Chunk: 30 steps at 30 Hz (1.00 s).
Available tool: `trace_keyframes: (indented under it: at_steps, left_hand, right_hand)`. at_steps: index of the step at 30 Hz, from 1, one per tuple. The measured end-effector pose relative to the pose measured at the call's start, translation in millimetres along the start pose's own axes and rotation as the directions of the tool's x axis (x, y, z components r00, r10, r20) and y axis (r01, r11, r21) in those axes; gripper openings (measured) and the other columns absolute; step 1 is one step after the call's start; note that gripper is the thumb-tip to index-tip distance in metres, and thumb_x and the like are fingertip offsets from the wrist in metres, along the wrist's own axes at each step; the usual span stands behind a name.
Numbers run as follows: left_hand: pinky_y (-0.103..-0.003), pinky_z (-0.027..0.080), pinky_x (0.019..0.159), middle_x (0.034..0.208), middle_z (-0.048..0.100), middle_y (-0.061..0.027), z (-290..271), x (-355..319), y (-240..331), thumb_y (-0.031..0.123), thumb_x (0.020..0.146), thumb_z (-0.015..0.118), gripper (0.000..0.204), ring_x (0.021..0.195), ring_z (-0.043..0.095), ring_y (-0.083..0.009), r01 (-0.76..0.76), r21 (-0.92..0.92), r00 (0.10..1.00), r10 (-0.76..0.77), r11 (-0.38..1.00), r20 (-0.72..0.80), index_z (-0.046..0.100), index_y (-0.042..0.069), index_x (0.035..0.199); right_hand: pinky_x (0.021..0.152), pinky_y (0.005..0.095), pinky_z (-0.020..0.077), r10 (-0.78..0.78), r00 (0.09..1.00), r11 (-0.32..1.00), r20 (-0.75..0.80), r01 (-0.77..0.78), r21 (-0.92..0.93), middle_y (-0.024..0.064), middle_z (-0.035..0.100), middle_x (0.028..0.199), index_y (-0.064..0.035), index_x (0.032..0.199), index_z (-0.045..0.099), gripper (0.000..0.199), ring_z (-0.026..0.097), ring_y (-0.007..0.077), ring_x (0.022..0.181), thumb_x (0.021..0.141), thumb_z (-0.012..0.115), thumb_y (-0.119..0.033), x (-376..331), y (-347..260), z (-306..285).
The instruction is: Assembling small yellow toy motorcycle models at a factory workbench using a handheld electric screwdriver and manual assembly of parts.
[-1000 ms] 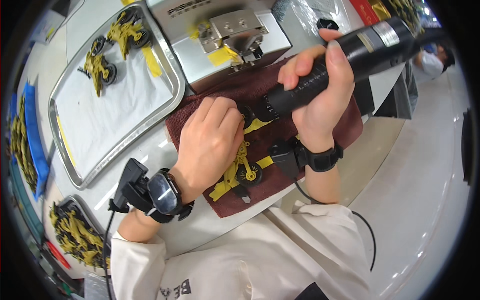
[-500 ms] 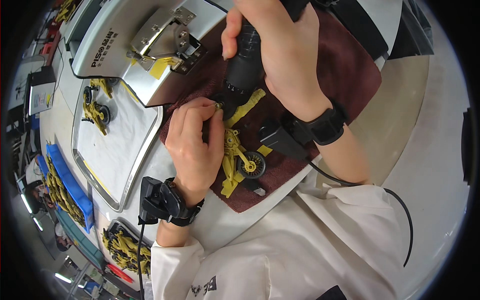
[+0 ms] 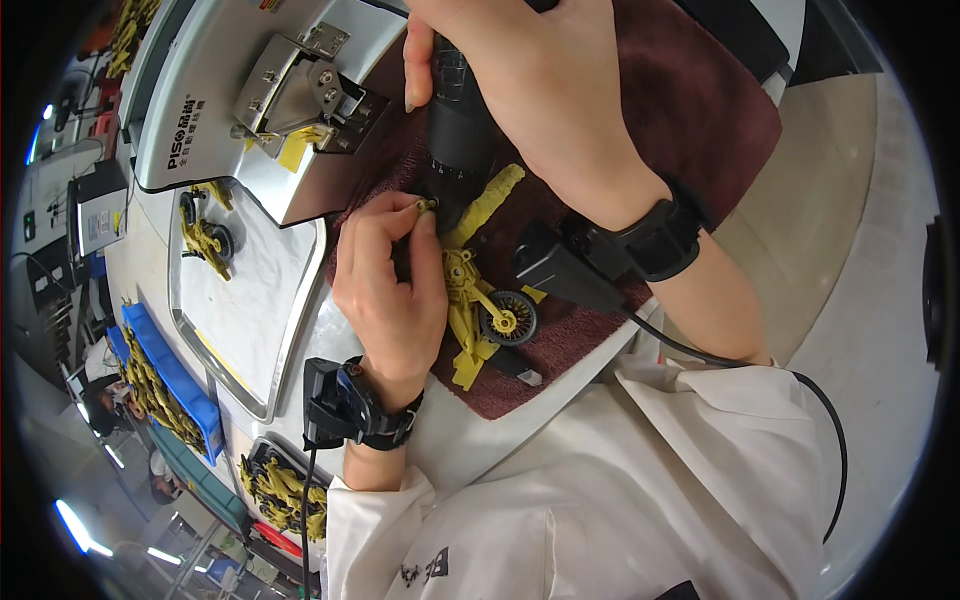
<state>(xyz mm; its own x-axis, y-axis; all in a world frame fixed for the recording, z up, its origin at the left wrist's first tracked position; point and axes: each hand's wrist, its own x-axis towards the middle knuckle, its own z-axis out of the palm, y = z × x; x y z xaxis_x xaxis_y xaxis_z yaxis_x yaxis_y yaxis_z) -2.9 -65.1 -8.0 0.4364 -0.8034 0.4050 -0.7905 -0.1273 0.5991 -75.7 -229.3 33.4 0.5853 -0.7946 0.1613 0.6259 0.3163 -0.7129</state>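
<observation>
My right hand grips a black electric screwdriver, its tip pointing down at a yellow toy part with a black wheel. The part lies on a dark red cloth. My left hand rests on the cloth beside the part, its thumb and forefinger pinched at the part's upper end, right by the driver tip. Both wrists wear black bands with small devices.
A metal tray to the left holds another yellow wheeled part. Behind it stands a grey machine with a metal clamp. A blue bin and a black bin of yellow parts sit at the lower left.
The view has swung closer over the cloth. The screwdriver went from lying slanted above the cloth to standing upright on the part, and my left fingers moved up to pinch beside its tip.
</observation>
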Motion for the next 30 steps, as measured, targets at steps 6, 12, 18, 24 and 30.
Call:
trace_keyframes:
  at_steps: [6,12,18,24,30]
  left_hand:
    - [-0.028,0.049,0.07,0.094,0.067,-0.0125,-9,10,4,-0.005,0.085,0.066,0.009,0.078,0.063,-0.0208,0.016,0.016,0.994,-0.017,1.0,0.104,0.059,-0.001,0.089]
    - [-0.038,0.05,0.071,0.092,0.061,-0.0146,-6,12,4,-0.004,0.078,0.069,0.014,0.08,0.061,-0.0321,0.126,-0.061,0.984,-0.117,0.99,0.135,0.057,-0.001,0.083]
    - [-0.04,0.049,0.072,0.09,0.06,-0.0143,-8,9,-5,-0.004,0.077,0.069,0.012,0.081,0.059,-0.0334,0.093,-0.127,0.992,-0.081,0.988,0.098,0.058,-0.002,0.082]
    - [-0.041,0.048,0.072,0.089,0.059,-0.014,-9,7,-7,-0.001,0.076,0.07,0.012,0.083,0.058,-0.0343,0.116,-0.167,0.992,-0.106,0.979,0.067,0.059,-0.001,0.081]
    - [-0.038,0.047,0.068,0.09,0.059,-0.0137,-9,7,-7,0.0,0.077,0.071,0.012,0.079,0.059,-0.0314,0.138,-0.172,0.989,-0.128,0.976,0.068,0.059,-0.002,0.08]
  right_hand:
    - [0.048,0.022,0.0442,-0.072,0.994,0.983,-0.084,0.056,-0.174,0.0015,0.059,0.072,0.0,0.101,0.057,0.022,0.054,0.0066,0.054,0.09,0.07,-0.014,-4,0,11]
    - [0.045,0.0303,0.0456,-0.223,0.945,0.964,-0.241,0.25,0.09,0.0103,0.055,0.062,0.0005,0.112,0.055,0.028,0.05,0.0187,0.043,0.094,0.06,-0.022,-14,-38,26]
    - [0.045,0.0292,0.0451,-0.172,0.984,0.978,-0.038,0.166,-0.124,0.008,0.055,0.063,0.0008,0.115,0.054,0.032,0.052,0.0164,0.046,0.093,0.063,-0.021,-9,-36,55]
    - [0.046,0.024,0.0442,-0.049,0.998,0.984,0.032,0.054,-0.169,0.004,0.058,0.067,0.0016,0.116,0.051,0.034,0.054,0.0093,0.05,0.087,0.068,-0.002,-10,-12,63]
    - [0.046,0.0234,0.044,-0.088,0.981,0.971,0.173,0.123,-0.203,0.0032,0.059,0.067,0.0028,0.115,0.051,0.034,0.055,0.0085,0.049,0.085,0.068,0.002,-8,-4,58]
